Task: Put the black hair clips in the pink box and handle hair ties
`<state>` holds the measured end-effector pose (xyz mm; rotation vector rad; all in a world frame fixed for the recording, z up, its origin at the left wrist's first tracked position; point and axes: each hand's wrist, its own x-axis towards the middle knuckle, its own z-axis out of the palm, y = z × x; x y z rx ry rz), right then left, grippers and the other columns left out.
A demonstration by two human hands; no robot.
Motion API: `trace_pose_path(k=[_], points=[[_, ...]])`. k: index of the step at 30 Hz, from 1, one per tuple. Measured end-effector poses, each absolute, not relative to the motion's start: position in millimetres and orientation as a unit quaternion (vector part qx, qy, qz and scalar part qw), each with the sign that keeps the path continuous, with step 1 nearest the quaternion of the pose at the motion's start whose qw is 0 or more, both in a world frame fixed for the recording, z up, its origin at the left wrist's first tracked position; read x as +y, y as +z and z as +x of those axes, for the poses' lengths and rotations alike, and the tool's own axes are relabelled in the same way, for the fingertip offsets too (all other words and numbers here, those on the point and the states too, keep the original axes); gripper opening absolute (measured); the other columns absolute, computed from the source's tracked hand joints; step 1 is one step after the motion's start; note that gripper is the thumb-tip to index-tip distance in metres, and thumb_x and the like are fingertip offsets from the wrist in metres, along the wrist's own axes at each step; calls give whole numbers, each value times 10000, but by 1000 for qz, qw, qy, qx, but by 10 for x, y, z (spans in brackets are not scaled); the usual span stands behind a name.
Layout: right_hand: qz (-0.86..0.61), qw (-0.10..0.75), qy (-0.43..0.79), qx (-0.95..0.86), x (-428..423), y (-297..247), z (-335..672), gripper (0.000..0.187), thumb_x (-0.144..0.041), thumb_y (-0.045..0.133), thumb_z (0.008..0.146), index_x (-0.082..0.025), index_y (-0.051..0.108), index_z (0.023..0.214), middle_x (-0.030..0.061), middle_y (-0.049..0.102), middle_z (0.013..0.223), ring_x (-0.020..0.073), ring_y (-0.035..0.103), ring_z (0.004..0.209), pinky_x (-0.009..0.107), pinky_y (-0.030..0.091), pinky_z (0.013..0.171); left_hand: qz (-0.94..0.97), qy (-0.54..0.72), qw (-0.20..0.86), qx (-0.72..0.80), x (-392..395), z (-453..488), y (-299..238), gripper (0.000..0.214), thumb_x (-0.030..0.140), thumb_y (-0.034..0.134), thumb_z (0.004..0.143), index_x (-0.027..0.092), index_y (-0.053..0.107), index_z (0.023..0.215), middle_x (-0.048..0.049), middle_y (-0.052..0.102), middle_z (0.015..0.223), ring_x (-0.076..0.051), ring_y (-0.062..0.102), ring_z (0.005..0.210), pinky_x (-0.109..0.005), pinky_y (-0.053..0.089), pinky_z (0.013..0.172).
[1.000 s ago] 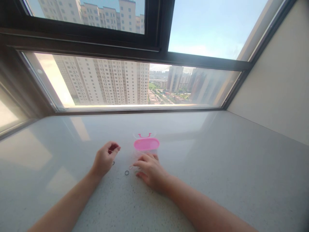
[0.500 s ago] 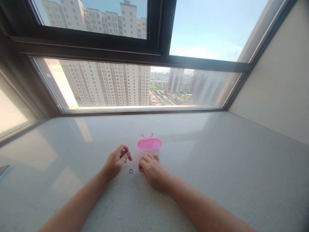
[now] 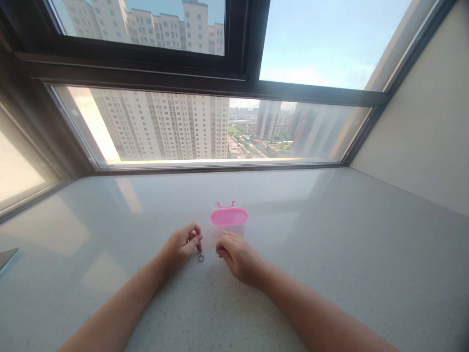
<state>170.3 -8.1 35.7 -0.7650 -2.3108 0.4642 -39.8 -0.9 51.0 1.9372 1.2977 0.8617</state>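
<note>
A small dark ring [image 3: 201, 258], which looks like a hair tie, lies flat on the pale speckled surface. Just above it is my left hand [image 3: 185, 242], its fingers loosely curled and apart, with nothing visible in them. My right hand [image 3: 237, 255] is closed in a pinch close to the surface; whatever sits between its fingertips is too small and too hidden to name. Right behind it stands a clear plastic box with a pink lid [image 3: 229, 216], whose lower front is partly covered by that hand. A pink handle [image 3: 225, 205] shows at the box's back.
The pale countertop [image 3: 330, 259] reaches to a dark-framed window [image 3: 220, 169] at the back. A white wall [image 3: 421, 122] rises on the right. Part of a flat dark object [image 3: 7, 258] shows at the left edge.
A faint pinkish ring that lay between the hands no longer shows. My right hand has drawn slightly right, while my left has shifted slightly right and down, nearer the dark ring.
</note>
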Motion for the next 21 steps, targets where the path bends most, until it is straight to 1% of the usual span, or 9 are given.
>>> trace_pose_path(k=[3,6,10,13,15,17,19,21], points=[[-290,346,201,-869,-70,357,1729,114,-108,438,860,-156,542,854,51,572,806,161,494,794,266,382,737,731,340,298,511,-7,-390,498,99,283,474,824,204,501,769,17,680,619,-123,520,510,-215,375,527],[-318,368,217,-846,-64,351,1771,115,-120,471,850,-157,576,882,48,595,814,154,511,782,265,398,728,725,356,272,524,9,-393,473,113,286,488,814,198,533,760,20,658,645,-110,485,499,-212,371,516],[-369,404,255,-797,-58,347,1847,153,-156,518,829,-164,621,942,46,627,802,142,532,724,250,420,659,709,382,245,539,35,-402,438,129,296,531,783,191,590,736,35,586,607,-106,461,511,-212,369,524],[-398,424,302,-756,-46,348,1882,153,-198,560,803,-169,656,918,43,655,793,132,542,674,243,433,628,696,401,243,544,46,-399,424,132,302,567,762,189,621,720,44,555,570,-113,478,526,-213,375,532],[-419,426,339,-727,-33,340,1882,135,-223,602,767,-172,684,862,39,673,765,131,550,643,245,438,612,684,414,252,546,49,-390,421,136,308,586,751,186,638,723,29,594,590,-130,528,570,-223,404,564],[-436,418,386,-697,-20,324,1865,128,-237,642,722,-168,706,810,37,677,715,132,558,609,243,438,585,667,429,267,547,50,-371,424,149,314,603,740,181,664,768,-4,667,681,-158,594,662,-245,447,632],[-451,398,442,-666,-13,307,1842,151,-248,652,697,-159,720,798,28,659,638,120,542,537,229,421,519,649,443,287,548,47,-342,439,184,321,621,727,178,688,821,-35,712,785,-187,632,749,-270,476,694],[-454,376,492,-640,-18,297,1822,174,-271,641,694,-150,724,788,18,635,585,104,505,466,213,388,446,631,454,311,547,37,-300,470,207,328,640,710,173,703,831,-43,722,770,-200,647,742,-282,496,688]])
